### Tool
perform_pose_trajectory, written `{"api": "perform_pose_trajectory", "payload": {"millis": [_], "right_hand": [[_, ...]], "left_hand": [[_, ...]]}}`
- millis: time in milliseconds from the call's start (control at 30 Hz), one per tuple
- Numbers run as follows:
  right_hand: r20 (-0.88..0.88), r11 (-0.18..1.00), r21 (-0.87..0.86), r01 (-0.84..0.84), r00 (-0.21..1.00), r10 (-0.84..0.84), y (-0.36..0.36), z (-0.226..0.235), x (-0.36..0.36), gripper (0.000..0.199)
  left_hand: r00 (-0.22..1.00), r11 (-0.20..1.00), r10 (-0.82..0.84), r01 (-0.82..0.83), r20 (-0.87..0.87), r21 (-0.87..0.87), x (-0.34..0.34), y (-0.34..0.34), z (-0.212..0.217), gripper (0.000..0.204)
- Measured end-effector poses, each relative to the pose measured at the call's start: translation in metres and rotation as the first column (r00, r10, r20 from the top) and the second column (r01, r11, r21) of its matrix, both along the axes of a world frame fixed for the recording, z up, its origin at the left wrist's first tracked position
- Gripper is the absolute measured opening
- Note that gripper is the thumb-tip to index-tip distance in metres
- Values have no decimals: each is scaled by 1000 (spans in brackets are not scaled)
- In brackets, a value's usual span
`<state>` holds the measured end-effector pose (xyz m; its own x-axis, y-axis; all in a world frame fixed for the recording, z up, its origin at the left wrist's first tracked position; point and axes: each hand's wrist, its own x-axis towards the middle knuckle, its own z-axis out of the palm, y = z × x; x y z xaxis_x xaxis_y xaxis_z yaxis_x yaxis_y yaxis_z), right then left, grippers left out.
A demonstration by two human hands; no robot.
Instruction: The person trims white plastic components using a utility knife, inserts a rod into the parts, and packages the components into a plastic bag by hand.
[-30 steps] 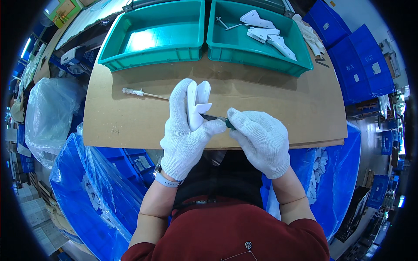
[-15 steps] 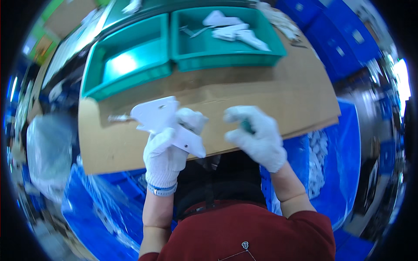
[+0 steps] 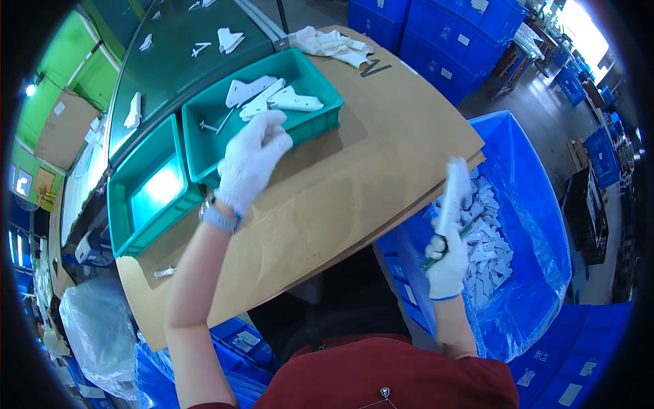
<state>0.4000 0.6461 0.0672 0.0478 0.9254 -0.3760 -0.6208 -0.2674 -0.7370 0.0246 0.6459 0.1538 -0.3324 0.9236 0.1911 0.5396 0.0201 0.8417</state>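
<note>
My left hand [image 3: 253,162], in a white glove, reaches over the near edge of a green tray [image 3: 330,117]. Its fingers are loosely bent and apart, with nothing seen in them. Just beyond them lie several white moulded parts [image 3: 294,100] and a thin T-shaped piece [image 3: 219,125] in the tray. Out to the right, my gloved right hand [image 3: 447,273] is closed round a long white moulded part [image 3: 452,201], blurred at its upper end. A slim green tool also shows in that hand, mostly hidden by the fingers. Beneath it, many similar white parts [image 3: 487,249] fill a blue bin.
A second green tray [image 3: 146,198] stands left of the first on the cardboard-covered table [image 3: 327,198]. Beyond them runs a green conveyor belt [image 3: 180,51] with scattered white pieces. Gloves [image 3: 330,46] lie at the far corner. Blue crates [image 3: 443,44] are stacked behind; the lined blue bin [image 3: 528,177] stands right.
My view has turned right. The white part has passed from my left hand to my right, which has moved over the blue bin. My left hand has reached forward to the tray.
</note>
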Motion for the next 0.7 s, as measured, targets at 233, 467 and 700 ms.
{"api": "perform_pose_trajectory", "payload": {"millis": [233, 467, 700], "right_hand": [[-115, 985, -90, 150, 980, -160, 18, -28, 50, 10], [-245, 994, -70, -82, 968, 62, 13, -13, 29, 9], [138, 830, 190, -524, 851, 506, 15, 24, -48, 25]], "left_hand": [[680, 977, -215, 142, -701, -161, -39, 152, -25, 31], [474, 887, -424, 47, -772, -459, -48, 178, -32, 33], [977, 960, -63, 3, 206, 279, -17, 53, 44, 39]]}}
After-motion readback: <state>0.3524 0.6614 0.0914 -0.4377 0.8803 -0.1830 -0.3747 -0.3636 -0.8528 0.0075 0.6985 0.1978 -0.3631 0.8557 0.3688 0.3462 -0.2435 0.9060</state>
